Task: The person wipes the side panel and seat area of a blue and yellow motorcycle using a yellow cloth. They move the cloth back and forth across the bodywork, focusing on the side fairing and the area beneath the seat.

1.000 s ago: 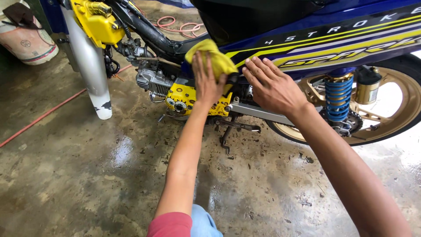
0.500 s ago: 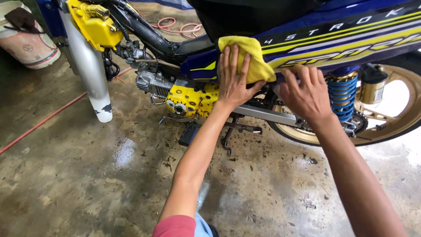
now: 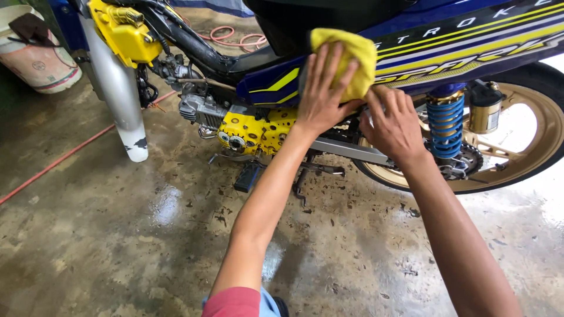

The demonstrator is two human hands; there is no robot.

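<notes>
Nearest to me: wet concrete floor [image 3: 117, 252], patchy with water and dirt specks. My red sleeve is showing at the bottom edge, forearms reaching away from me.

Left hand [image 3: 326, 88]: I am pressing it flat, fingers spread, on a yellow cloth [image 3: 352, 56] against the blue side panel [image 3: 446, 44] of the motorcycle. No clenching; the palm is pinning the cloth to the panel, just under the black seat [image 3: 305, 17].

Right hand [image 3: 393, 126]: I am resting it just beside the left, below the cloth, fingers curled toward the lower edge of the panel. I cannot tell whether the fingertips are gripping anything there.

Beyond the hands: blue coil shock absorber [image 3: 445, 126] just right of my right hand, gold rear wheel [image 3: 529, 147] behind it. Yellow engine cover [image 3: 255, 132] is sitting left of my left forearm.

Further left: silver front fender [image 3: 120, 94]. A red hose [image 3: 64, 155] is lying across the floor. Far corner: pale bucket [image 3: 38, 56].
</notes>
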